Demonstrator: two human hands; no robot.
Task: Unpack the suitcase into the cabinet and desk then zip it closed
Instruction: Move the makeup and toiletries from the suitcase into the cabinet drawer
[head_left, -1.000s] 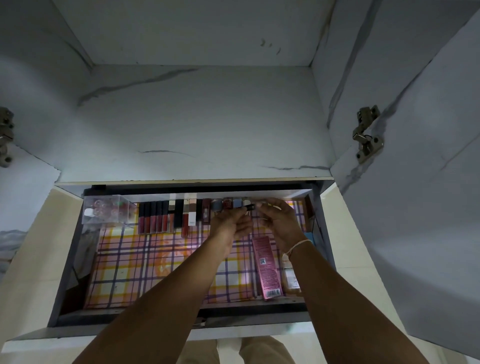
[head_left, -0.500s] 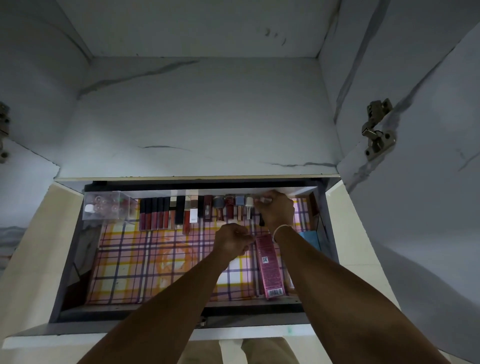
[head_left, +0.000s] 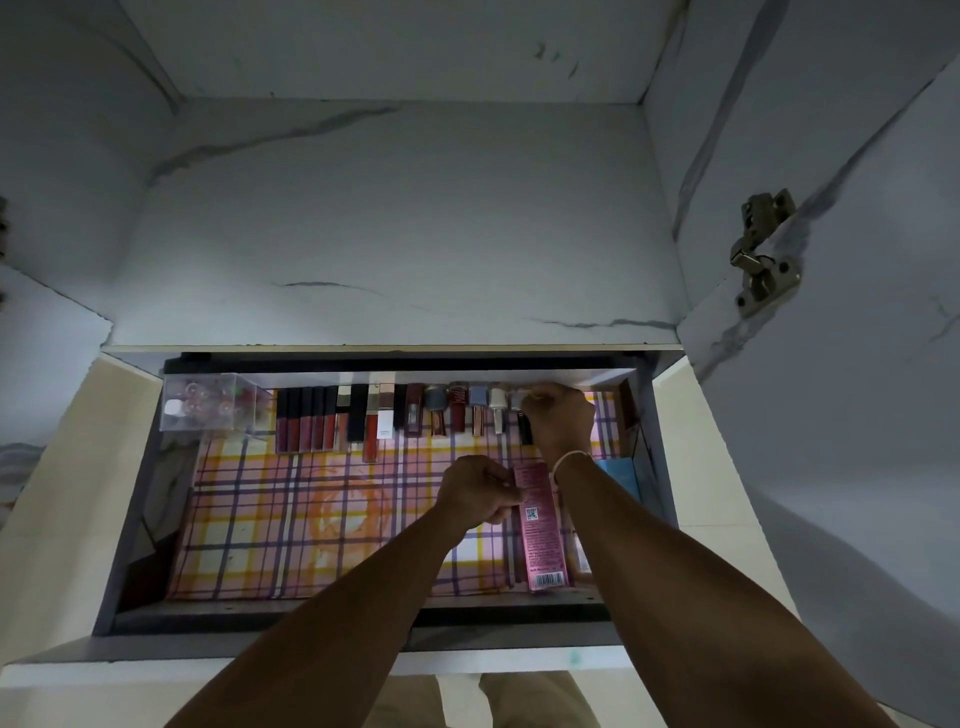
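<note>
a: marble-look cabinet walls all round, bare shelf up top, and the drawer pulled out below on a plaid liner. what's in it, from the left?

b: clear box in the back left corner, then a row of lipsticks and small bottles lined along the back wall. further right a pink carton lies flat, a blue box just beside it.

a: and the hands?

b: a second ago both met over the row. now the left hand has dropped back to mid-drawer, curled shut; i can't tell if anything is in it. the right hand has reached to the row's right end, fingers pinched on a small dark tube, setting it next to the last bottle.

a: so one more item is nearly placed?

b: looks so. the suitcase isn't in view, so i can't judge how much is left.
</note>
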